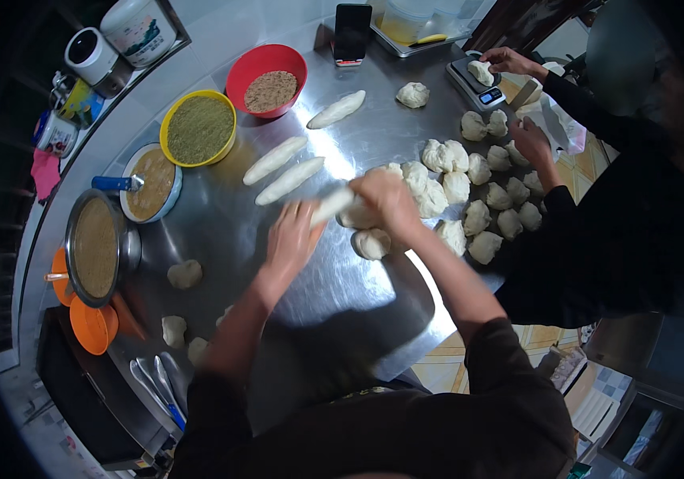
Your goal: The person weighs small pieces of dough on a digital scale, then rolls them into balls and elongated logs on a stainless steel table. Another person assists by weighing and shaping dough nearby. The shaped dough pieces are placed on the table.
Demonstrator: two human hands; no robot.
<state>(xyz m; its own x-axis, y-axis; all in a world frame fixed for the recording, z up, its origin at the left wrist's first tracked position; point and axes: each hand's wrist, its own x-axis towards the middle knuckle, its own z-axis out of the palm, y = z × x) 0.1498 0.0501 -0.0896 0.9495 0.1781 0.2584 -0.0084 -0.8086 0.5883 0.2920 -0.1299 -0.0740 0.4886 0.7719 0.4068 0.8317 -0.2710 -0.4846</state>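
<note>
Dough log (pixel 331 208) at work lies on the near side of the red bowl (pixel 266 57), a little to its right, over the tabletop (pixel 326 273). Your left hand (pixel 292 238) is closed on its near-left end; your right hand (pixel 390 202) curls about the far-right end, though blur hides the exact fingertip contact. Three shaped logs (pixel 290 181) look done: two just on the near side of the red bowl, one to its right. Plenty seems left for you: many dough lumps (pixel 456 188) cluster well right of the red bowl and nearer you, so you look early on. Your piece's long axis slants from near left to far right, roughly parallel with the shaped logs; neither end clearly leads.
</note>
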